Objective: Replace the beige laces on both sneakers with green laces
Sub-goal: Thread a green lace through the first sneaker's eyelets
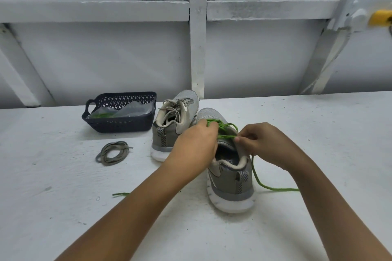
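At frame centre, curled fingers (244, 134) of left hand (196, 144) and right hand (263, 144) pinch the green lace (225, 127), threading the near sneaker (231, 186); next, probably, the remaining eyelets.

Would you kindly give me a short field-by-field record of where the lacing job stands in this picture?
near sneaker: green lace partly threaded, ends trailing on table
far sneaker: beige laces in place
removed beige lace: coiled on table, left of sneakers
basket: holds plastic bag with something green
left hand: pinches green lace
right hand: pinches green lace
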Available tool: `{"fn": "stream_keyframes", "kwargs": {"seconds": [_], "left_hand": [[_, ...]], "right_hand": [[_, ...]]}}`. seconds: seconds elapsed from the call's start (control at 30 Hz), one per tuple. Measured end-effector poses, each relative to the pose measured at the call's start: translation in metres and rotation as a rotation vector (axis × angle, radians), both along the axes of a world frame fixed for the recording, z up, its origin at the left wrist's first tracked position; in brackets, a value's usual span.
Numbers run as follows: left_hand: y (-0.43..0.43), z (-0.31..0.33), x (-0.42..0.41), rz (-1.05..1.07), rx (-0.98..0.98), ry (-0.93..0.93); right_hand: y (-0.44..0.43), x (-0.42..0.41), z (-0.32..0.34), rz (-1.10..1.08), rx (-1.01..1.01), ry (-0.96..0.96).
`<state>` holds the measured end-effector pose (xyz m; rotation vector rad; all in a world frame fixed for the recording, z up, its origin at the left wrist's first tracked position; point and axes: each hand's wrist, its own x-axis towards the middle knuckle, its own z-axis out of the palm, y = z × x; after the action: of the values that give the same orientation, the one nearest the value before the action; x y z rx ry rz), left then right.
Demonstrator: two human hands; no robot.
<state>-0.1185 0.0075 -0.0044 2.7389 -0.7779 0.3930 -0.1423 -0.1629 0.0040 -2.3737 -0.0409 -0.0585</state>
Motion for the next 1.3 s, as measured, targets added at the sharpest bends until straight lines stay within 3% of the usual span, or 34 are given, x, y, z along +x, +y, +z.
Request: {"fn": "stream_keyframes", "kwargs": {"seconds": [0.33,0.5,0.77,0.83,0.97,1.03,1.13,1.3], "left_hand": [[0.015,0.002,0.002,-0.194,-0.238,0.232],[0.010,0.004,0.008,-0.113,-0.249,0.169],[-0.001,0.020,0.019,-0.103,0.105,0.127],[0.000,0.022,0.025,-0.117,0.066,0.253],[0.009,0.025,0.032,-0.193,-0.325,0.710],[0.014,0.024,0.033,-0.238,-0.452,0.828],[0.014,0.018,0.031,-0.243,-0.537,0.777],[0.011,-0.003,0.025,-0.200,-0.476,0.297]], "right_hand": [[-0.002,-0.009,0.010,0.079,0.169,0.083],[0.001,-0.009,0.014,0.080,0.206,0.062],[0.000,-0.006,0.020,0.131,0.384,0.122],[-0.003,-0.005,0.018,0.121,0.342,0.130],[-0.005,0.000,0.010,0.101,0.202,0.105],[-0.001,0.003,0.007,0.094,0.114,0.074],[0.008,0.008,0.004,0.052,-0.050,-0.057],[0.019,0.019,0.000,0.025,-0.238,-0.236]]}}
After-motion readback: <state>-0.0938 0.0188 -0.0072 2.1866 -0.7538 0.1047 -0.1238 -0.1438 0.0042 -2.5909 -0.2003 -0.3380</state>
